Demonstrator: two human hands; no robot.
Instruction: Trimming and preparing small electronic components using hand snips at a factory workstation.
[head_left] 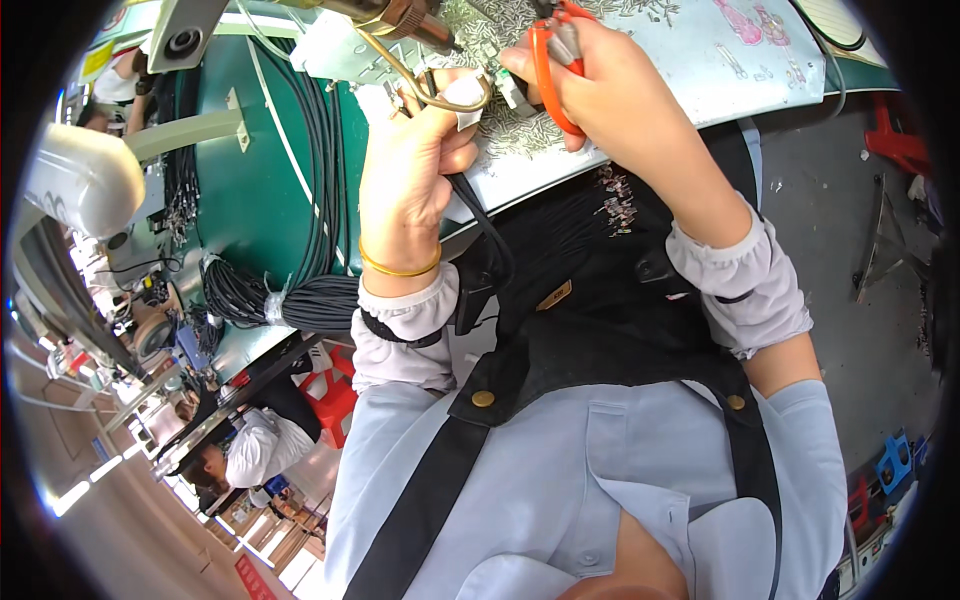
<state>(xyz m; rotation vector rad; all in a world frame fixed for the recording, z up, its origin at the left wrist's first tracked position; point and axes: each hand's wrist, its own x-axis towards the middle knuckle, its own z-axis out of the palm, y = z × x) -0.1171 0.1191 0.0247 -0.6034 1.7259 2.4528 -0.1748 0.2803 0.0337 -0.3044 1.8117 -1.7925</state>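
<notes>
My left hand (408,175) is closed around a black cable (474,205), whose length hangs from below the fingers toward my lap. White wrapping covers a fingertip, and a bent brass-coloured rod (420,92) passes just over these fingers. Orange-handled pliers (546,75) are gripped in my right hand (625,95); their jaws are hard to make out. Between the two hands stands a small metal block (512,92) with pale green parts. Many small silvery pins (525,138) lie loose around it on the light-coloured work plate (700,98).
A machine head with a brown, ribbed nozzle (410,25) hangs above my left hand. Bundled black cables (300,302) lie on the green table (228,185) at left. A white lamp (92,180) stands farther left. Cables with metal ends (618,205) rest on my lap.
</notes>
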